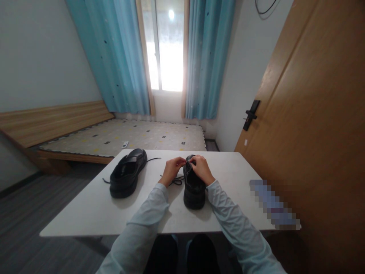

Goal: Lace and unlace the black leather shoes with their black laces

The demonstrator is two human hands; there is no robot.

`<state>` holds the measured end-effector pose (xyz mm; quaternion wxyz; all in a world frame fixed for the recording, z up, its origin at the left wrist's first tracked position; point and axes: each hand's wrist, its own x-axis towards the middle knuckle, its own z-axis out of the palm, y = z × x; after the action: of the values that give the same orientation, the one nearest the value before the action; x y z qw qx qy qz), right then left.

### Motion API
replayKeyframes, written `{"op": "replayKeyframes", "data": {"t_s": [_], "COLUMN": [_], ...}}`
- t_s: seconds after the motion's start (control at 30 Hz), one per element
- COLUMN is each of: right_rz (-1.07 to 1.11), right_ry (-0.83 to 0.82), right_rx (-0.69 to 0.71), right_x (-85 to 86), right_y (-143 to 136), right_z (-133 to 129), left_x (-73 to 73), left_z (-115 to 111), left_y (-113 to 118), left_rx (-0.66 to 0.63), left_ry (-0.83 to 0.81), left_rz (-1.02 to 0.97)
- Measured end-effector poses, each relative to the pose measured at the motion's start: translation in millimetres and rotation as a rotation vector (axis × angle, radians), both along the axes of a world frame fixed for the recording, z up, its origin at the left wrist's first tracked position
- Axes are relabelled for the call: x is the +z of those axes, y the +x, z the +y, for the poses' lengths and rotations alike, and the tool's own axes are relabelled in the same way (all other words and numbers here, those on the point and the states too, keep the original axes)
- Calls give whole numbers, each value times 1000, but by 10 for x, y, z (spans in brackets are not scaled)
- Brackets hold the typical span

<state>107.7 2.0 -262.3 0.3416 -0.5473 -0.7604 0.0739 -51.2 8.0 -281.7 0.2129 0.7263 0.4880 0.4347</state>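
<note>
A black lace-up shoe (194,196) stands on the white table in front of me, its heel toward me and its toe pointing away. My left hand (172,169) is closed in a pinch at the left side of its lacing area, on what looks like the shoelace. Across the shoe's opening reaches my right hand (202,168), fingers closed on the upper by the eyelets; its fingertips are partly hidden. A loose black shoelace (177,180) lies looped on the table beside the shoe, under my left wrist. Farther left rests a second black shoe (127,175), with lace ends sticking out both sides.
The white table (91,213) spans the area before my knees. A blurred-out flat item (272,205) lies at its right edge. Beyond it are a bed (154,135) with a white remote-like object (125,144), blue curtains and a window. At right stands a wooden door (310,125).
</note>
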Motion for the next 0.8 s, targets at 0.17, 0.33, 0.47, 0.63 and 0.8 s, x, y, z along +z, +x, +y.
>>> {"op": "replayKeyframes", "data": {"t_s": [0.17,0.33,0.47,0.63,0.8], "right_rz": [-3,-22,-11,-58,-115], "right_ry": [2,-2,-22,-10,13], "right_rx": [-20,-46,-38,-59,-66], "right_x": [5,13,16,40,67], "right_y": [-16,-22,-24,-31,-50], "right_z": [-12,-5,5,-30,-70], "left_x": [14,18,2,2,8], "left_z": [-8,-32,-46,-66,-59], "left_y": [-6,-5,10,44,71], "left_rx": [-9,-22,-16,-30,-24], "left_ry": [19,60,124,155,113], "left_rz": [22,45,128,89,16]}}
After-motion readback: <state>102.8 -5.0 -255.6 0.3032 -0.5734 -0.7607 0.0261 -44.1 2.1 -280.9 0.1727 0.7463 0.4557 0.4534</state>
